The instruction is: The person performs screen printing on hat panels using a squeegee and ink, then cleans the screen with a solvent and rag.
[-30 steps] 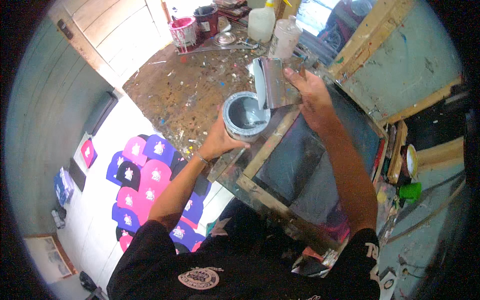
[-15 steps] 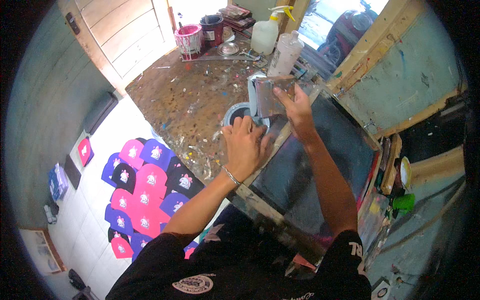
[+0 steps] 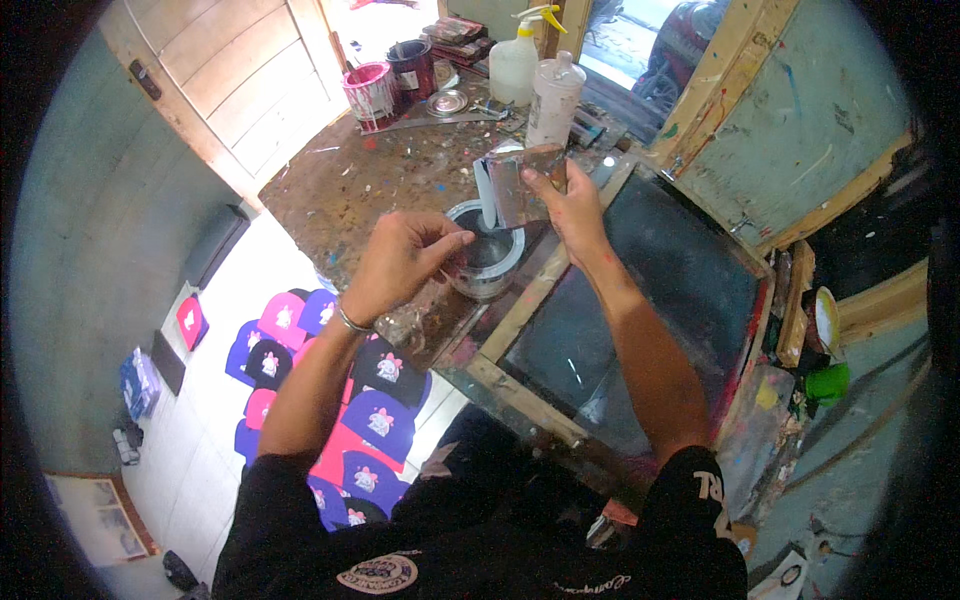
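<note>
Now, from my remote post, I log the left hand drawn back from over the can's mouth to just left of its rim, fingers curled toward the thumb; cannot tell whether the tips meet or pinch anything. That leaves the grey-rimmed can, by the stained table's edge beside the screen frame, less covered, so I judge the spreader has freer room. Right hand grips the flat spreader, thumb across its near face, pale edge at the can's mouth.
</note>
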`<state>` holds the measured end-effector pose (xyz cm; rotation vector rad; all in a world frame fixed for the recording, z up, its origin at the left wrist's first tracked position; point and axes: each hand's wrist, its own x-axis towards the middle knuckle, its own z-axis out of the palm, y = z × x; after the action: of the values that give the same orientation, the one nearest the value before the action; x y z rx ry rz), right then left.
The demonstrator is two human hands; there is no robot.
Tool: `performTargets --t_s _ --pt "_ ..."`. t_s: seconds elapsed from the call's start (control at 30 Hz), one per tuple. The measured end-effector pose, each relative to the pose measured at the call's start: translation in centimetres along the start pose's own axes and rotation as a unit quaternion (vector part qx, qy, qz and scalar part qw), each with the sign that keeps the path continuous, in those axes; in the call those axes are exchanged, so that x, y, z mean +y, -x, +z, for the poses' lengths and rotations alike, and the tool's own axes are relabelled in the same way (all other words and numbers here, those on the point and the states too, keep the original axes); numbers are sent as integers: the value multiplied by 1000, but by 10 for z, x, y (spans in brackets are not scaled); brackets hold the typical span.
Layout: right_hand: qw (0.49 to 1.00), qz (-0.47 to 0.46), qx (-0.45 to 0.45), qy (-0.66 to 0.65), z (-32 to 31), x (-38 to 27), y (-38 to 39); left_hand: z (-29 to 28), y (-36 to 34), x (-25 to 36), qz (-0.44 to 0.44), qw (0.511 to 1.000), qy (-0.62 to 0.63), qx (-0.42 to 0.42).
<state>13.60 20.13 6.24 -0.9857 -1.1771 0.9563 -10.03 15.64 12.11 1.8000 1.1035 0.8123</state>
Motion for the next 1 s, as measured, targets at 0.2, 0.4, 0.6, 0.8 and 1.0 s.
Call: performTargets --t_s 0.2,0.4,0.6,0.8,1.0 --pt "998 -26 -4 60 -5 -5 4 -26 -9 9 95 959 -253 -83" --pt "999 -35 -22 34 -4 -14 13 -34 2 -10 193 864 -459 -71" --pt "997 -45 -20 56 -13 -10 13 -14 3 0 106 818 -559 -78" --pt "999 -30 -19 37 -8 -12 14 -26 8 -26 194 806 -550 -102" --pt "998 -25 -34 -38 -14 -7 15 -26 34 -30 207 837 -506 -30"
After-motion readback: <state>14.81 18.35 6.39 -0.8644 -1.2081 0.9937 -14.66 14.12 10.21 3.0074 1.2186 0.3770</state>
